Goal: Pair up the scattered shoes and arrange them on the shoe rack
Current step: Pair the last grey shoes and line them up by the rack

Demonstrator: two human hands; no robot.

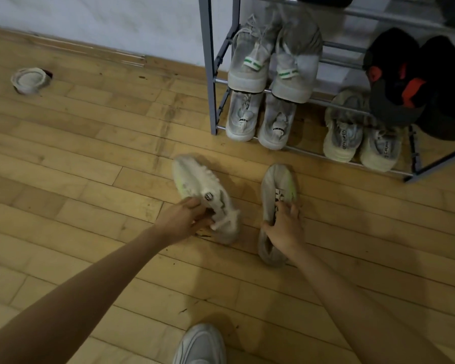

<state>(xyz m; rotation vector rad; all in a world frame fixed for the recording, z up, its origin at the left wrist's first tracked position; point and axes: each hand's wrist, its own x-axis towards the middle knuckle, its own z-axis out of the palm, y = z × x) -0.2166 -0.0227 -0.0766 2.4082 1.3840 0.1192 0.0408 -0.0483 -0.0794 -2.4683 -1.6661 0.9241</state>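
Two pale grey sneakers with neon-green accents lie on the wooden floor in front of the shoe rack (pixel 211 74). My left hand (pixel 184 219) grips the left sneaker (pixel 202 187) at its collar; that shoe is tilted with its toe pointing up-left. My right hand (pixel 284 229) holds the right sneaker (pixel 275 190) at its opening, with the toe pointing toward the rack. The grey metal rack holds a white pair (pixel 258 116) and a beige pair (pixel 360 137) on its bottom shelf. A white pair with green heel tabs (pixel 273 59) and a black-and-red pair (pixel 415 82) sit on the shelf above.
A single pale shoe (pixel 30 80) lies far left on the floor near the baseboard and white wall. My own foot in a white sneaker (pixel 200 345) stands at the bottom edge. Bare wooden floor stretches across the left and middle.
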